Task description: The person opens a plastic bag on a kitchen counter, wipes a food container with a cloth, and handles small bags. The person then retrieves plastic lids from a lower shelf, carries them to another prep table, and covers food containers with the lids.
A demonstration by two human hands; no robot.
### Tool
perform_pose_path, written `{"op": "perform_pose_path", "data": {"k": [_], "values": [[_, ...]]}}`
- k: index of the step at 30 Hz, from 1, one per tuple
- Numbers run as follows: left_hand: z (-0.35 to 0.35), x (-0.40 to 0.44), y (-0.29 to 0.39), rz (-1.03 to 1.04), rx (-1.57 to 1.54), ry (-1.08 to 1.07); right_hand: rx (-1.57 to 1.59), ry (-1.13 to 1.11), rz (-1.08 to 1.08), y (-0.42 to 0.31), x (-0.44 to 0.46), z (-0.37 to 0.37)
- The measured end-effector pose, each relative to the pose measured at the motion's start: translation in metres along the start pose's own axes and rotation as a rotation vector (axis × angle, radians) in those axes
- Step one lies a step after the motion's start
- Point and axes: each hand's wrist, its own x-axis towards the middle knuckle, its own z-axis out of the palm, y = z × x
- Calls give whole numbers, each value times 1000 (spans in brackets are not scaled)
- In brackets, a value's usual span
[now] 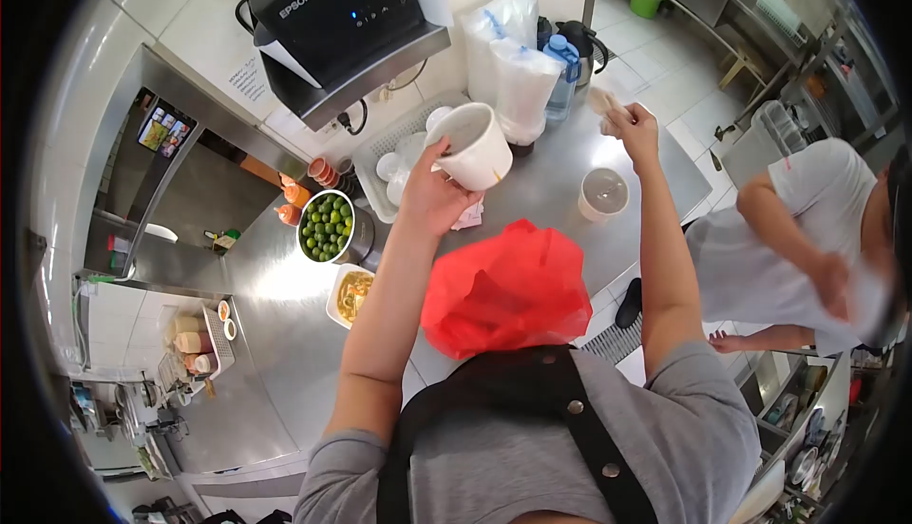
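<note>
Left hand (432, 193) gripped the white tub (483, 163), tilted, over the surface (606, 245); right hand (635, 132) pinched a pale, unclear item (600, 100). Steady wall grip, fingers clear of the rim, seemed wise.

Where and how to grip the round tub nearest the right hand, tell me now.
Grip the round tub by its outer wall just below the rim, probably from the person's right. It stands upright on the counter, apart from other things, so its curved side looks reachable. The right hand holds something pale, so free it first.
</note>
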Motion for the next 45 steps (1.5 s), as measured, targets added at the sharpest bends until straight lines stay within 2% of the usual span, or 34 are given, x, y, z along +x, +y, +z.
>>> {"op": "perform_pose_path", "data": {"k": [3,6,8,10,12,15,18,24,27,30,33,36,40,43,45], "values": [[-6,5,-2,45,-13,21,282,-231,-9,-40,-67,32],[-4,11,-12,69,-64,28,768,-303,330,-80,-138,74],[-11,16,-21,100,-51,28,1001,-376,420,-95,-167,100],[-16,17,-35,160,16,34,1064,-275,352,-89,-176,125],[-13,9,-40,149,-75,46,1124,-187,299,-90,-180,137],[-16,0,-37,156,-117,15,1197,-266,226,-68,-180,146],[-10,-11,-35,183,-89,-2,1281,-309,247,-56,-175,142],[-13,-13,-36,63,-211,28,1137,-446,230,-41,-167,118],[-16,-15,-35,44,-223,13,877,-536,59,-24,-156,108],[-22,-16,-29,62,-224,6,701,-365,40,-29,-150,93],[-21,-14,-30,88,-217,24,799,-238,80,-79,-167,90],[-18,-8,-36,107,-179,45,449,-58,-486,-80,-175,110],[-12,-9,-42,184,-119,57,240,-76,-507,-71,-180,114],[-22,-2,-43,159,-206,86,136,-103,-497,-71,-180,110],[-25,2,-48,182,-146,18,150,-66,-580,-78,-182,112]]}}
